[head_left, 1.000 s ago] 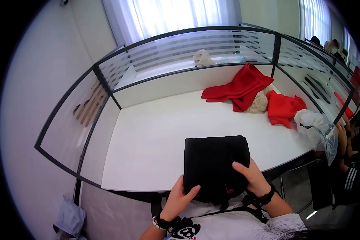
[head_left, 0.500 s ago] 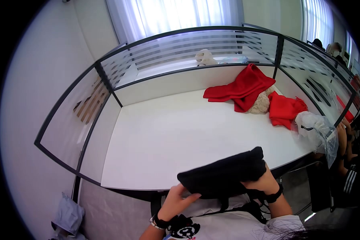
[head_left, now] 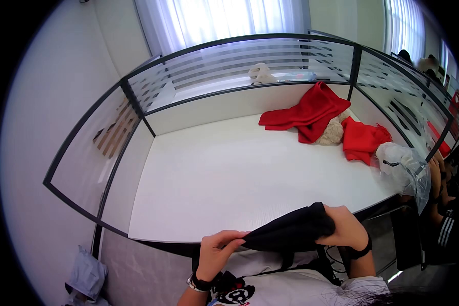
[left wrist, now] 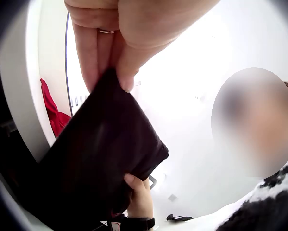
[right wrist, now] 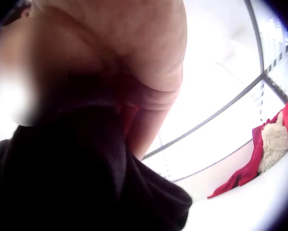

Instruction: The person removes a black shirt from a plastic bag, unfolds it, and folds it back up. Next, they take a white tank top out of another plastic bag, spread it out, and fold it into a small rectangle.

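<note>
In the head view a folded black cloth item [head_left: 285, 229] is held between both hands over the table's front edge. The left hand [head_left: 214, 254] pinches its left corner between thumb and fingers. At its right end the right hand [head_left: 346, 229] grips it, thumb on the near side. The left wrist view shows the black item [left wrist: 100, 154] hanging from the left hand's fingertips, with the right hand [left wrist: 140, 197] on its lower edge. In the right wrist view, dark fabric [right wrist: 86, 173] lies below the right hand [right wrist: 134, 53], and its fingers are partly hidden.
On the white table [head_left: 199, 178], a red cloth [head_left: 311, 109] lies over a beige fluffy thing [head_left: 332, 131] at the back right. Beside them are another red cloth [head_left: 363, 140] and a clear plastic bag [head_left: 405, 168]. Framed partitions border the table; another person's arms show at far right.
The black item has gone from facing the camera broadly to a tilted, narrower shape. The left hand has shifted its hold to the corner, and the right hand has turned around the right end.
</note>
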The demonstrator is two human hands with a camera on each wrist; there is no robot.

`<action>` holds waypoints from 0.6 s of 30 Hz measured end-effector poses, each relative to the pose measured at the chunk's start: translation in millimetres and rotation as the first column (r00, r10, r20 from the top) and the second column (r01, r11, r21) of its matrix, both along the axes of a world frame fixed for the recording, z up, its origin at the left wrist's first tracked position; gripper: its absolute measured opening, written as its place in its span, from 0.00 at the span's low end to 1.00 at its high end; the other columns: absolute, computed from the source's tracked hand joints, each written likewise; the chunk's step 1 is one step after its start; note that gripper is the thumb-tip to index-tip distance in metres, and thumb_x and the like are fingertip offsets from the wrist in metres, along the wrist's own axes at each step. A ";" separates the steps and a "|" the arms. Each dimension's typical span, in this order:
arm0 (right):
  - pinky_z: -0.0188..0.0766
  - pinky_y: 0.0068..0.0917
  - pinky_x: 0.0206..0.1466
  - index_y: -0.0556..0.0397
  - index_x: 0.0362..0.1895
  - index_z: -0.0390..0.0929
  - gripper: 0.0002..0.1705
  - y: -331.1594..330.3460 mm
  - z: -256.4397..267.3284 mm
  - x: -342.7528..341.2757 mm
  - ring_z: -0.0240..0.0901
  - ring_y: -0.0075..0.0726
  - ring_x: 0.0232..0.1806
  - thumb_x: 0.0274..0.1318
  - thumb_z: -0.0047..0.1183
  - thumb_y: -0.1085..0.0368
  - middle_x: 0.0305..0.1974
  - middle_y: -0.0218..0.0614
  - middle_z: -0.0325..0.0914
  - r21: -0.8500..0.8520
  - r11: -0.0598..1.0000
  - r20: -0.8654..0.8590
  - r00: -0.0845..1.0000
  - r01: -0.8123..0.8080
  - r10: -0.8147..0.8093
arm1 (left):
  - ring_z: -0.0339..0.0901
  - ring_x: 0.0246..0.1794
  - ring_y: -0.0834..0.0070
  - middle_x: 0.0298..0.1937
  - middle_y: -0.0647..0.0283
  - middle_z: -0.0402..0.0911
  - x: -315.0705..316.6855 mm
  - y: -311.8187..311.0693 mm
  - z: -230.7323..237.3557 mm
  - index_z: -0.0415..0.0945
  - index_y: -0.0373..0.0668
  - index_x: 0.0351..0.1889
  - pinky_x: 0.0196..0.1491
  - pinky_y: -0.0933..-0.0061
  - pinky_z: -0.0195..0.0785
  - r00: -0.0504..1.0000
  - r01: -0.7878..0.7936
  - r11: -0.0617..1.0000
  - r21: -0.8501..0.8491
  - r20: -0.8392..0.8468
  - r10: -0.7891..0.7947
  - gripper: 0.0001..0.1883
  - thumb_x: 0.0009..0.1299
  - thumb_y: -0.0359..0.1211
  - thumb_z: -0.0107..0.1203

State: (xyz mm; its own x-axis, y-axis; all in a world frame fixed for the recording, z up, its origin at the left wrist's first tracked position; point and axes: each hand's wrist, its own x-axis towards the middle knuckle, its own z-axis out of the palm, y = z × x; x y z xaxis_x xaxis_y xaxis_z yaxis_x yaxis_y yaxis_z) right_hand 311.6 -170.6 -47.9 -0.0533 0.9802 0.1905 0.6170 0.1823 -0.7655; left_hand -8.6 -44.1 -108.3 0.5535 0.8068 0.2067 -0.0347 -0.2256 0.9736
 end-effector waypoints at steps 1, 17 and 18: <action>0.77 0.37 0.47 0.58 0.56 0.76 0.36 -4.3 0.9 7.0 0.81 0.59 0.41 0.37 0.72 0.66 0.40 0.52 0.82 0.051 0.999 0.029 1.000 -0.006 0.005 | 0.86 0.41 0.78 0.45 0.56 0.90 0.5 0.9 -1.0 0.84 0.32 0.51 0.48 0.79 0.78 1.000 0.011 0.999 0.035 0.006 -0.011 0.09 0.74 0.21 0.60; 0.74 0.42 0.65 0.44 0.68 0.76 0.43 -215.6 -7.3 143.2 0.78 0.57 0.60 0.47 0.43 0.89 0.62 0.55 0.74 0.873 -0.426 -0.271 -0.489 0.239 -0.829 | 0.84 0.46 0.74 0.40 0.57 0.89 0.6 13.6 -5.3 0.79 0.35 0.47 0.55 0.72 0.70 0.986 -0.160 0.986 -0.054 -0.056 0.157 0.09 0.81 0.31 0.50; 0.75 0.40 0.64 0.45 0.67 0.77 0.40 -237.8 -16.7 159.9 0.78 0.54 0.60 0.49 0.45 0.88 0.62 0.54 0.74 0.872 -0.434 -0.247 -0.563 0.227 -0.789 | 0.84 0.47 0.74 0.41 0.56 0.89 1.1 14.6 -5.3 0.79 0.35 0.47 0.56 0.72 0.70 0.986 -0.166 0.985 -0.035 -0.040 0.165 0.09 0.81 0.30 0.50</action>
